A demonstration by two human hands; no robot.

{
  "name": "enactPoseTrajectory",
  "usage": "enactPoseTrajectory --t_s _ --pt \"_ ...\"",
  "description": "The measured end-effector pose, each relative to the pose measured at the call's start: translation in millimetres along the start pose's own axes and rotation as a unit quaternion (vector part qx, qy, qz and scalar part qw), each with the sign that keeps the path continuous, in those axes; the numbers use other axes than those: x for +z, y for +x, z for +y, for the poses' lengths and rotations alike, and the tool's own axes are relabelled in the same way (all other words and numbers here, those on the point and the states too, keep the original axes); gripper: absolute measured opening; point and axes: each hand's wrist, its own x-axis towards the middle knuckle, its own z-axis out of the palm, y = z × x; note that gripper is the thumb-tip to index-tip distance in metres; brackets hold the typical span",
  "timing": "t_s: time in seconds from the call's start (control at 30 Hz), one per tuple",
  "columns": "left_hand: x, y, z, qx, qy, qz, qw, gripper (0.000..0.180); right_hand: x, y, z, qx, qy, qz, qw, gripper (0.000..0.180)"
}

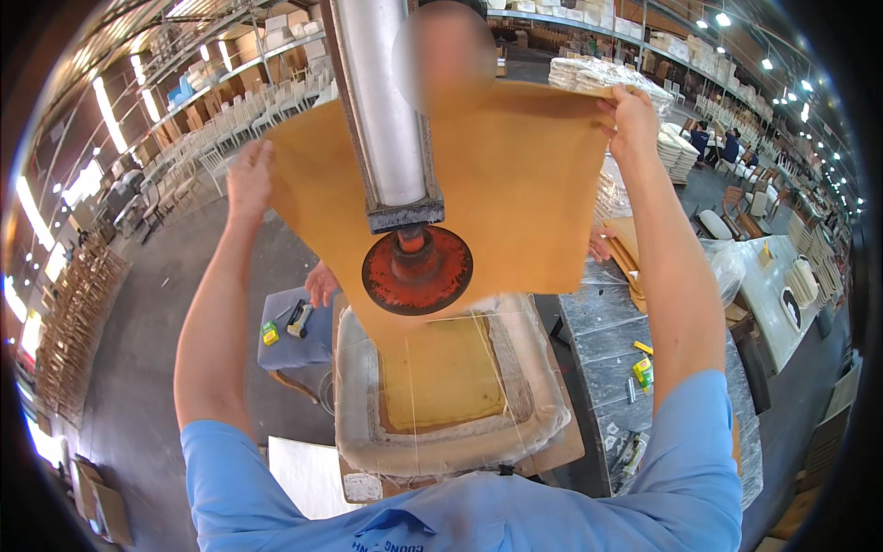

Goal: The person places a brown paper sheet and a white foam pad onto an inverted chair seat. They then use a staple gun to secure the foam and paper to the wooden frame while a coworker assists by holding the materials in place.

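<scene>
Bright, even light from ceiling strip lamps [108, 112] and spot lamps [723, 18] above and beyond the fingers [250, 155]. Window glare blows out far left. Shadows soft. Heavy fisheye bending; black vignette at corners. Centre sharp; one patch above the fingers blurred.

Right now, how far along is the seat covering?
Done: foam seat pad sits on the bench under the raised press disc. In hand: left hand and right hand hold the tan cover sheet spread in the air. Left: the sheet is not yet laid on the pad.
</scene>
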Motion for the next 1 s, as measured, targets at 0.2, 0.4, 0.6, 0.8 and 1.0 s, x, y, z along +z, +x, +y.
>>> enactPoseTrajectory --t_s 0.2,0.4,0.6,0.8,1.0 --pt "-27.9 9.7 -1.5 0.008 0.012 -0.039 0.999 0.034 10.2 3.0 7.8 0.03 0.015 -0.032 0.999 0.033" --pt "-63.8 -50.0 -51.8 0.003 0.04 -0.195 0.98 0.028 -26.5 -34.9 93.2 0.138 -0.012 -0.078 0.987 0.019" --pt "-78.4 -182.2 -86.0 -0.151 0.084 -0.352 0.92 0.02 -133.0 -116.0 170.8 0.222 -0.003 -0.079 0.972 0.017" --pt "-149.1 -349.2 -114.4 -0.226 0.073 -0.36 0.902 0.015 -229.3 -282.3 203.6 0.381 -0.004 -0.021 0.924 0.012" --pt "-162.0 -460.8 -107.6 -0.419 0.037 -0.31 0.852 0.021 -305.6 -382.2 212.9 0.455 -0.028 0.045 0.889 0.014"
